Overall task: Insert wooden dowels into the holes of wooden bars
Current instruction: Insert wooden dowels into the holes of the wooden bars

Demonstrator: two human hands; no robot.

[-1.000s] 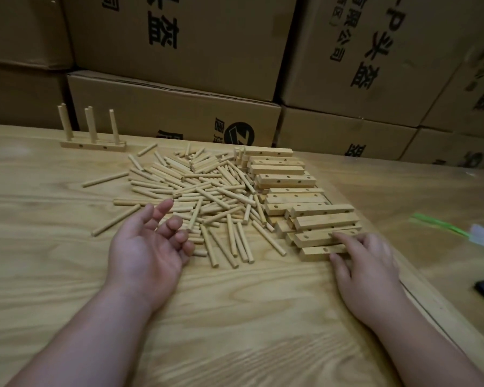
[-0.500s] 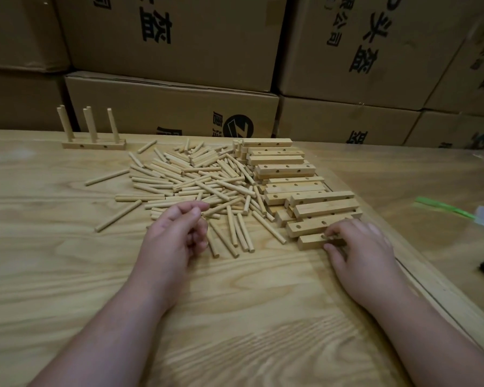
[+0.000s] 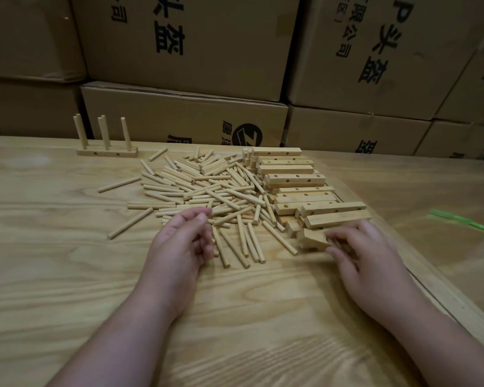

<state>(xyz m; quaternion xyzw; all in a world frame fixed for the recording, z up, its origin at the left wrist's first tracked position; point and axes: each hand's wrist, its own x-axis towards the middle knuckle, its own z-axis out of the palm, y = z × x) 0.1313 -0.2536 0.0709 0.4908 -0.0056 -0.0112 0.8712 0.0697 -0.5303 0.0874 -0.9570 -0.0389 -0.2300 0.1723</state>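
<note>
Pinching the nearest wooden bar [image 3: 313,241] at the stack's [image 3: 294,188] front, the right hand [image 3: 366,252] grips it in narrow fingers. The left hand [image 3: 179,247] curls loosely at the dowel pile's [image 3: 207,191] edge; whether it holds any dowel cannot be told.

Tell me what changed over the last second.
The left hand turned from palm-up and open to curled fingers at the dowel pile; whether it holds a dowel is unclear. The right hand gripped the nearest bar and is pulling it off the stack. The finished bar stayed put.
</note>
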